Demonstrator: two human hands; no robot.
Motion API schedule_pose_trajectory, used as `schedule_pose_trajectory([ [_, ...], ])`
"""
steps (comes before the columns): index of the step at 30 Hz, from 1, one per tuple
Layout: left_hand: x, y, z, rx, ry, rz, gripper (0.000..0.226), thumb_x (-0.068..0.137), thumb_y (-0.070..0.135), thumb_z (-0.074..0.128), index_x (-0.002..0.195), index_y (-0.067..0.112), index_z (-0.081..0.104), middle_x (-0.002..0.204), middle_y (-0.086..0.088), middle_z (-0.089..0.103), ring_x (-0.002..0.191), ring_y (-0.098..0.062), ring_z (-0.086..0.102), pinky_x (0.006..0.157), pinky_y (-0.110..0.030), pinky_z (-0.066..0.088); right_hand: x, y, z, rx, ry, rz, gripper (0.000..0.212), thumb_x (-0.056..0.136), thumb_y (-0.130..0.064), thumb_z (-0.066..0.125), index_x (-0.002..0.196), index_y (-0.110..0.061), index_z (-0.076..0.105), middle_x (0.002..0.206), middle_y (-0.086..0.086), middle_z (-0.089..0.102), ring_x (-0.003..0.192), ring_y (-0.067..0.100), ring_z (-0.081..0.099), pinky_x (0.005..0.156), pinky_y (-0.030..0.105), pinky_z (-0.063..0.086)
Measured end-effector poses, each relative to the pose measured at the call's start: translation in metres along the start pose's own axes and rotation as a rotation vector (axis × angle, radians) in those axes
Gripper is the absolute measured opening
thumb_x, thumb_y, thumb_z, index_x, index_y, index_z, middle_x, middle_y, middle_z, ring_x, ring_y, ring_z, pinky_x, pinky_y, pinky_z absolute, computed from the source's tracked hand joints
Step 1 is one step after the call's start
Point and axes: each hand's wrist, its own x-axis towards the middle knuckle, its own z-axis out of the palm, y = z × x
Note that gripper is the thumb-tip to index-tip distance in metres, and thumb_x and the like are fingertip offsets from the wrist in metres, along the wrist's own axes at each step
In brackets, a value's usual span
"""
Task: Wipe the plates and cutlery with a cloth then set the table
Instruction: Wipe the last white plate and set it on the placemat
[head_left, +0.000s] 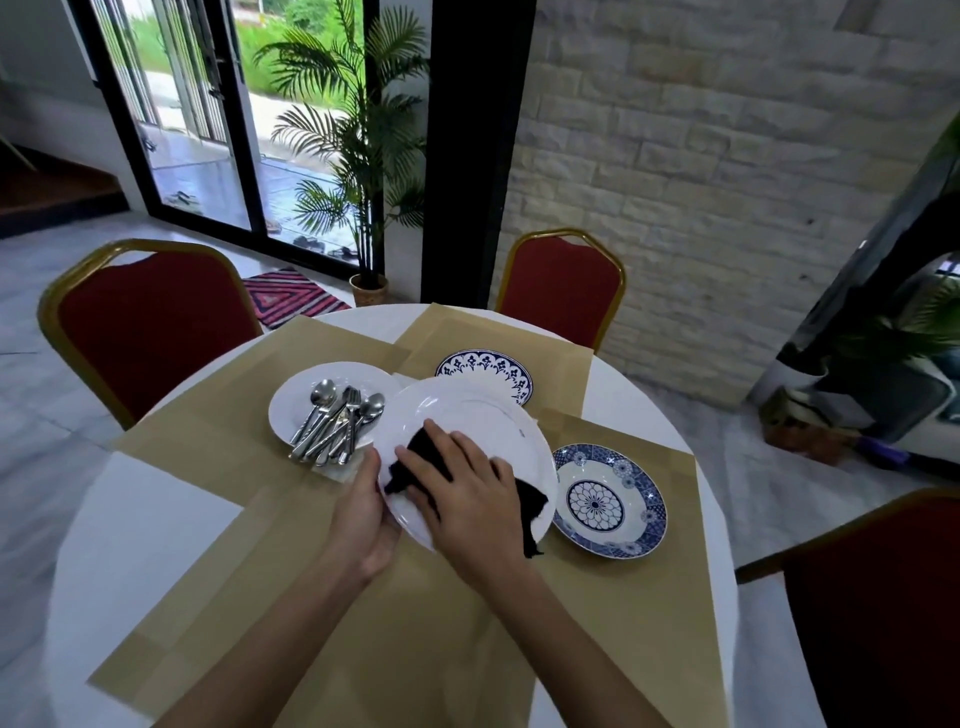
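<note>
A large white plate is tilted up above the round table. My left hand grips its near left rim from below. My right hand presses a black cloth flat against the plate's face; part of the cloth hangs over the right rim. Left of it, another white plate carries a pile of spoons and forks. A blue patterned plate lies to the right, and a second blue-rimmed plate sits behind, partly hidden.
Tan placemats cover most of the white table. Red chairs with gold frames stand at the far left, far side and near right. A potted palm stands by the glass door.
</note>
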Motion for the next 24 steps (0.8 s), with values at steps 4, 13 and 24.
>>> schedule_pose_trajectory([
  [4,-0.006,-0.006,0.005,0.023,-0.056,0.062,0.041,0.103,0.036,0.030,0.115,0.013,0.062,0.102,-0.003,0.074,0.086,-0.011,0.071,0.065,-0.025,0.056,0.033,0.017,-0.010,0.048,-0.028,0.074,0.042,0.094,-0.047,0.035,0.129,-0.037,0.056,0.138,-0.003,0.054,0.113,0.025,0.054,0.080,0.038,0.044],
  [13,0.000,0.000,0.002,0.021,0.062,0.170,0.032,0.102,0.035,0.037,0.110,0.019,0.063,0.102,0.000,0.071,0.085,-0.012,0.069,0.070,-0.033,0.051,0.029,0.070,-0.017,0.114,0.035,0.113,0.044,0.092,-0.044,0.042,0.124,-0.023,0.063,0.128,0.001,0.062,0.089,0.034,0.053,0.077,0.038,0.048],
  [24,0.007,0.002,-0.003,0.104,0.079,0.257,0.030,0.100,0.037,0.045,0.107,0.019,0.066,0.099,0.000,0.073,0.091,-0.018,0.068,0.074,-0.032,0.055,0.017,0.086,-0.032,0.096,0.153,-0.004,0.033,0.093,-0.028,0.049,0.117,-0.018,0.067,0.124,0.007,0.062,0.099,0.031,0.050,0.080,0.039,0.049],
])
